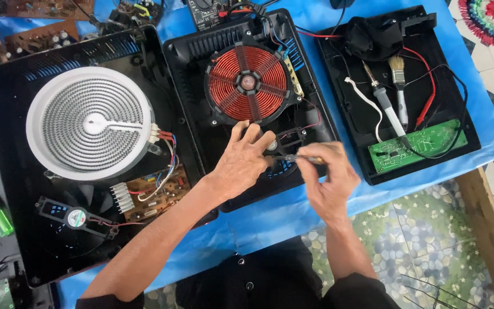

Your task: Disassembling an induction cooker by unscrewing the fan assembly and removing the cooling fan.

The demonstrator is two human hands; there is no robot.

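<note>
Now, cover: off already; we see the copper coil [248, 83] bare.
Left hand [241, 163]: fingers spread on the cooling fan [284, 154].
Right hand [328, 174]: we pinch a screwdriver [298, 158]; fan still mounted.

Bright, even daylight fills the head view, with no single strong source evident. Shadows are soft and short: a faint one lies under the left hand [240, 163] and the right hand [328, 174] on the black cooker housing [307, 97]. The copper induction coil [248, 83] shows mild sheen, and the white radiant heater ring [90, 123] is near overexposed. Focus is sharp at centre; the fingers look slightly smeared. Straight edges bow a little toward the frame corners, where detail softens on the blue table cover [270, 223].
</note>
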